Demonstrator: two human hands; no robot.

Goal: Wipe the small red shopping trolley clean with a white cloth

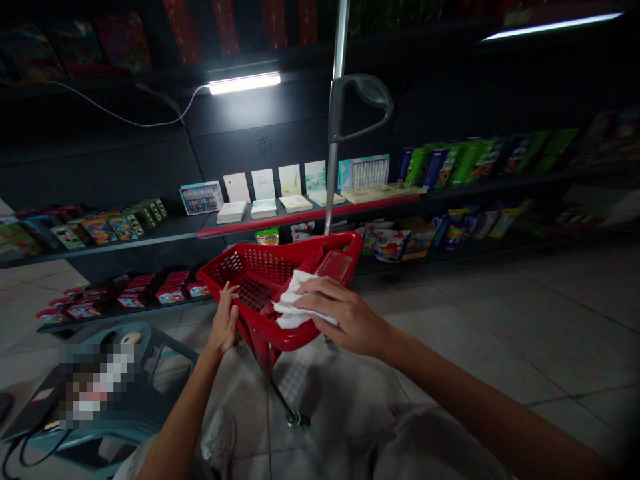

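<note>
A small red plastic shopping cart (273, 249) stands before me on wheeled legs, its basket section open at the top with a mesh bottom. My left hand (226, 322) grips the near left rim, fingers over the edge. A crumpled white cloth (295, 303) is under my right hand (345, 310), whose bent fingers press it onto the near right part of the basket. The cloth hides some of the rim and inner side there. Behind the basket rises a metal pole (332, 173) with a grey loop handle (363, 107).
Dark shelving with a red-edged shelf (300, 217) runs behind the cart, bearing booklets, boxes and snack bags. A tube light (245, 83) glows above. At lower left stands a blue-grey stool (165, 347) with a partly blurred-out device and cables on it. The floor is tiled.
</note>
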